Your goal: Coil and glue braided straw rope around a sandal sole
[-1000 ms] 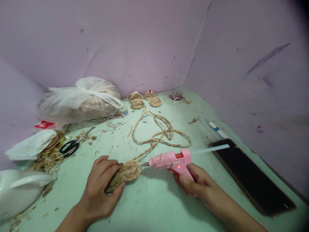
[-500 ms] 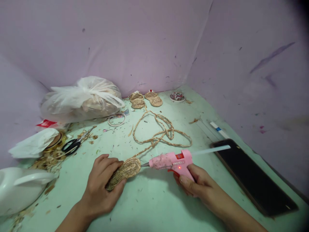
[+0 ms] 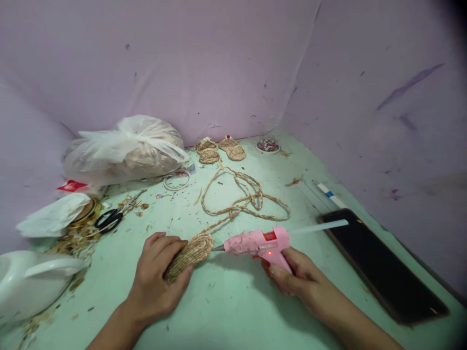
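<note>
My left hand (image 3: 160,274) is closed around an oval sole of coiled braided straw (image 3: 191,255), tilted up off the table with its far end showing. From that sole a braided straw cord (image 3: 219,224) runs away and lies in loose loops on the table. My right hand (image 3: 292,274) grips a pink hot glue gun (image 3: 255,243) by its handle. Its metal nozzle points left, at or very near the sole's right edge; whether it touches I cannot tell. A red light glows on the gun, and a clear glue stick (image 3: 321,226) sticks out behind.
A green table (image 3: 219,311) carries black scissors (image 3: 109,220), a stuffed plastic bag (image 3: 127,150), a white jug (image 3: 32,287) and straw scraps at left. Two small straw slippers (image 3: 232,148) and a bead dish (image 3: 268,145) stand at the back. A dark phone-like slab (image 3: 383,267) lies at right.
The sole has turned slightly in my left hand, its lower end rising a little. The glue gun has shifted very slightly left, its nozzle still by the sole's edge.
</note>
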The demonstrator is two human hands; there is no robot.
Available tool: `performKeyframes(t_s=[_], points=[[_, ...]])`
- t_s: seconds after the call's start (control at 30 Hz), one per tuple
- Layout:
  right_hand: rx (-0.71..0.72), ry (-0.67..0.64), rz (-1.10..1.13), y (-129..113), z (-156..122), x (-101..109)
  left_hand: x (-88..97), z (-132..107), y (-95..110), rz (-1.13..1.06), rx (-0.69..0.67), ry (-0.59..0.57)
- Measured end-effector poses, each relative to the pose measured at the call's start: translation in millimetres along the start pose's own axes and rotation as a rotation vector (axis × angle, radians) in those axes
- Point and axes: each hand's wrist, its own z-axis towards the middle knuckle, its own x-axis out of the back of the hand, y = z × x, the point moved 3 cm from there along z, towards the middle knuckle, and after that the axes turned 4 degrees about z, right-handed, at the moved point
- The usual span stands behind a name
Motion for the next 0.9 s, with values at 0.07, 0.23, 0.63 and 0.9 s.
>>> performKeyframes(t_s=[0.07, 0.23, 0.63, 0.9], points=[[0.003, -0.004, -0.001, 0.6, 0.3, 0.0, 0.2, 0.5, 1.1, -0.001, 0.016, 0.0], [0.01, -0.021, 0.002, 5.5, 0.9, 0.1, -0.1, 2.6, 4.8, 0.008, 0.038, 0.021], [0.028, -0.01, -0.011, 12.6, 0.7, 0.1, -4.8, 5.5, 10.7, 0.036, 0.096, 0.055], [0.063, 0.001, -0.015, 8.7, -0.1, -0.6, -6.4, 5.7, 15.0, 0.057, 0.141, 0.035]])
